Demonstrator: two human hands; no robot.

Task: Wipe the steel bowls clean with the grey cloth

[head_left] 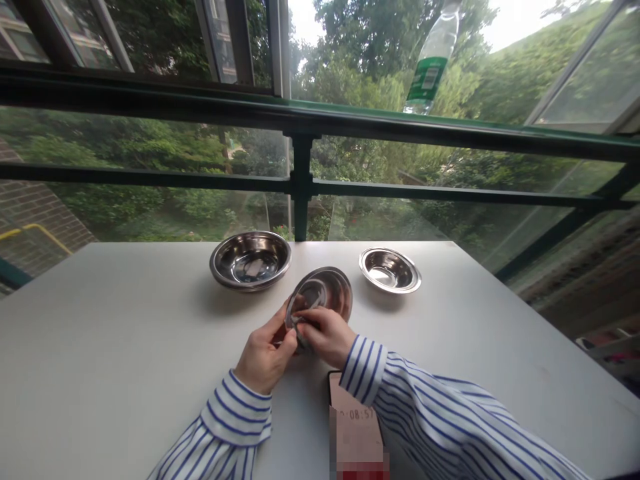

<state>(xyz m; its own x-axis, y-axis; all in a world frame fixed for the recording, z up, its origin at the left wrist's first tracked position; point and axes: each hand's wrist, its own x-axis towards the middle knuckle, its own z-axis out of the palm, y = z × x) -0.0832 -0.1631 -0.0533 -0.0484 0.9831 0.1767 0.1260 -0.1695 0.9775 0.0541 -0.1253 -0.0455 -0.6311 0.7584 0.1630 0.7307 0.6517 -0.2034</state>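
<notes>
A shiny stainless steel bowl (pixel 341 293) is tilted up off the white table, its inside facing me. My left hand (pixel 265 353) grips it by the lower left rim, thumb in front and fingers behind. Inside the bowl, close to that rim, are the curled fingers of my right hand (pixel 327 335), pressed together near the wall. Whatever they pinch, if anything, is too small or hidden to tell. To the left rests a larger steel bowl (pixel 220 270), which looks stacked with another. A smaller steel bowl (pixel 411 279) sits upright at the right.
On the white table (pixel 125 347), a phone (pixel 355 427) showing a timer lies under my right wrist. A dark green railing (pixel 200 107) and window panes run behind the table. A clear plastic bottle (pixel 427 77) with a green label stands on the rail.
</notes>
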